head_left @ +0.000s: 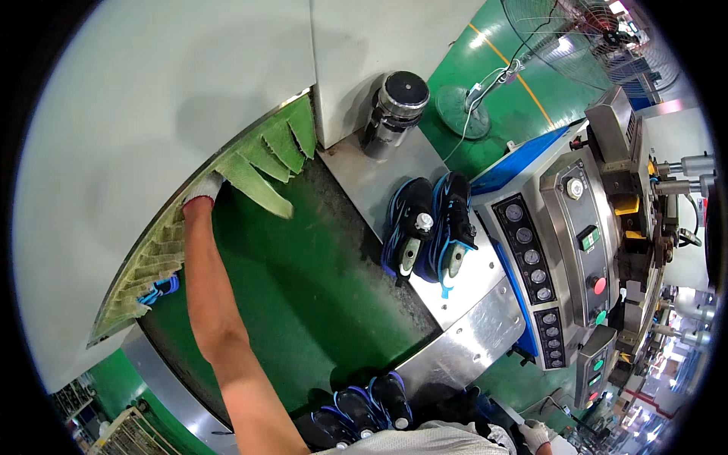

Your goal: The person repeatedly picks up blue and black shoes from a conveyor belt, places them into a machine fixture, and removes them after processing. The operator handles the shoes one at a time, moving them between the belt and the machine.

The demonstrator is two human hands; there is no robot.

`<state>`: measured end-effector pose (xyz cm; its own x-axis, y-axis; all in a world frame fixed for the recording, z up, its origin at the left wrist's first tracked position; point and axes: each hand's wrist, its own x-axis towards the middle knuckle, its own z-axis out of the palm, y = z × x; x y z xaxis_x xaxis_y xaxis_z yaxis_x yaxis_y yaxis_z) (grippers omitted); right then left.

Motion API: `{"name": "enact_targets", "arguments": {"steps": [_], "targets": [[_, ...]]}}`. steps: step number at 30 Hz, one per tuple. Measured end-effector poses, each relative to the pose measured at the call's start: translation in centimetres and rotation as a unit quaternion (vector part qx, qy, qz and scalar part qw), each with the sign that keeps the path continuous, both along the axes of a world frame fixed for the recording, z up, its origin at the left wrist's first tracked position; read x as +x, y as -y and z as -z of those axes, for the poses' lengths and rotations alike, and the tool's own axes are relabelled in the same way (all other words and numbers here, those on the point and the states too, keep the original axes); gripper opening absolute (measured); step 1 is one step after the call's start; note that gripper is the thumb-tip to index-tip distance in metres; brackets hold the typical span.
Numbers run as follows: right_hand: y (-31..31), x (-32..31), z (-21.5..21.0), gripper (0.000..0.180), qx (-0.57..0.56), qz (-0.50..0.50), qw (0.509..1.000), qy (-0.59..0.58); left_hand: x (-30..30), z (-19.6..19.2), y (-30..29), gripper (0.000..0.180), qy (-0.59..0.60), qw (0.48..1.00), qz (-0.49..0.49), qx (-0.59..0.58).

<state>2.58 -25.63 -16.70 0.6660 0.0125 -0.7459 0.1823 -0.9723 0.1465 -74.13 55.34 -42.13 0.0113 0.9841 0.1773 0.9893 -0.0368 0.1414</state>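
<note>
My left arm stretches across the green belt to the curtain of green fabric flaps [254, 186] at the machine's opening. My left hand [202, 189], in a pale glove with a red cuff edge, is pushed in among the flaps; its fingers are hidden. Part of a blue and black shoe [159, 290] shows under the flaps, left of my forearm. Low at the right, my gloved right hand [535, 434] is small and cut by the frame edge, so its grip is unclear. A pair of black and blue shoes [409, 227] with lasts inside stands on the metal ledge.
Three more dark shoes [390, 398] stand near my body at the lower edge. A steel flask [398, 106] with a dark lid sits on the ledge's far end. To the right is a machine with a control panel [576, 227], gauges and buttons. A fan [599, 34] stands behind.
</note>
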Motion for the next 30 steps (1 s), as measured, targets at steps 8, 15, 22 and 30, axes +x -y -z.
{"name": "enact_targets", "arguments": {"steps": [8, 15, 22, 30], "targets": [[-8.3, -1.9, 1.3, 0.06, 0.056, -0.149, 0.987, 0.001, 14.2, -13.9, 18.4, 0.057, -0.024, 0.988, 0.083, -0.127], [-14.8, -4.3, 4.4, 0.05, 0.228, -0.329, 0.913, -0.083, 23.8, -18.8, 37.0, 0.063, 0.148, 0.955, -0.001, -0.255], [-22.5, -10.1, -0.4, 0.063, 0.367, -0.083, 0.847, -0.375, 36.8, -31.8, 49.7, 0.055, 0.61, 0.733, 0.068, -0.293], [-21.0, -4.3, -5.2, 0.047, 0.539, 0.286, 0.494, -0.62, 53.1, -39.4, 44.9, 0.055, 0.645, 0.679, 0.282, -0.207]]}}
